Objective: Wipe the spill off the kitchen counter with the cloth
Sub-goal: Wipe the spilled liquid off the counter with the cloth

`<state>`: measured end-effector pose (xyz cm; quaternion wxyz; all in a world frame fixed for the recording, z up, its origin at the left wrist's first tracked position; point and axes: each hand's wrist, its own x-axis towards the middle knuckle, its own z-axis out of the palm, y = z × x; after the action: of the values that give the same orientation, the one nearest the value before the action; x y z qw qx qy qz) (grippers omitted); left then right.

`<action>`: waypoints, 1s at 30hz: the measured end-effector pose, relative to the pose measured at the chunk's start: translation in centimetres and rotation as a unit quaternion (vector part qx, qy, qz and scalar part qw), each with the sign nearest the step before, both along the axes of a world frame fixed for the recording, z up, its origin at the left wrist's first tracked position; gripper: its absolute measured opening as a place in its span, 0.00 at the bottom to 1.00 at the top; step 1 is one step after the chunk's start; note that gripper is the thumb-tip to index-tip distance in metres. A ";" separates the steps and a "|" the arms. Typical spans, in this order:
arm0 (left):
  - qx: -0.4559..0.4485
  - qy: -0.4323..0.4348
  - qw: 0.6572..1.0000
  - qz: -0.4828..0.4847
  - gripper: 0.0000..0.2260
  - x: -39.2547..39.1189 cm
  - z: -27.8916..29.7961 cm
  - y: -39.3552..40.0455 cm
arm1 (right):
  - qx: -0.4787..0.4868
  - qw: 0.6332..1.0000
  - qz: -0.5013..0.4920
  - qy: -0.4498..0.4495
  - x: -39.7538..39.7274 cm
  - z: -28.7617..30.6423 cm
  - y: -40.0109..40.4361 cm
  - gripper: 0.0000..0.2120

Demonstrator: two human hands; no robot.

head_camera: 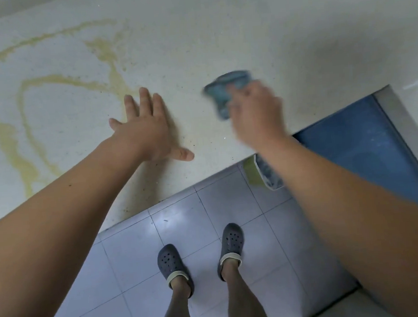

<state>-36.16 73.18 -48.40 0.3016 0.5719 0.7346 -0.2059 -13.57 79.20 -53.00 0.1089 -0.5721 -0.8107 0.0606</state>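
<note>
Two hands are in view: the left hand (148, 128) lies flat on the one desk (218, 32), and the right hand (257, 114) grips the one blue cloth (225, 92), blurred. One yellowish spill (46, 81) spreads in looping streaks toward the desk's left edge. On the one tiled floor (135, 251) stand two legs in two dark clogs, the left clog (174, 268) and the right clog (231, 246). One blue panel (367, 146) sits below the desk's right part. One small green and white object (261, 174) shows under the desk's near edge; what it is cannot be told.

Bare arms, bare legs, dark perforated clogs (175, 266)
</note>
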 end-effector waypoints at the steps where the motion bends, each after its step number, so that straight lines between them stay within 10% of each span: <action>1: 0.000 -0.003 1.000 0.002 0.71 0.0 0.1 0.0 | 0.007 0.996 -0.091 -0.010 2.3 -0.2 1.8 0.19; 4: 0.008 -0.010 1.000 0.022 0.70 -0.2 0.6 -0.2 | -0.026 0.969 -0.245 0.024 5.8 0.3 2.5 0.18; 11: 0.017 -0.028 0.999 0.036 0.72 1.2 -0.3 -3.2 | -0.055 0.991 0.115 0.046 -1.5 -0.5 -8.1 0.23; 17: 0.022 -0.048 0.998 0.046 0.70 1.3 0.0 -2.8 | -0.042 0.970 -0.241 0.004 3.7 -0.1 -3.7 0.21; 24: 0.078 0.006 0.992 0.100 0.69 -4.9 1.3 -7.5 | -0.077 0.987 0.134 0.044 -9.1 -0.6 -13.2 0.26; 30: 0.047 0.001 0.991 0.126 0.68 -7.9 -0.9 -11.8 | -0.058 0.980 -0.188 0.034 -5.2 -1.4 -7.3 0.24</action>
<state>-44.08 61.40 -49.34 0.2972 0.4884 0.8098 -0.1318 -18.77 71.89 -54.37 0.1124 -0.7171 -0.6796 0.1059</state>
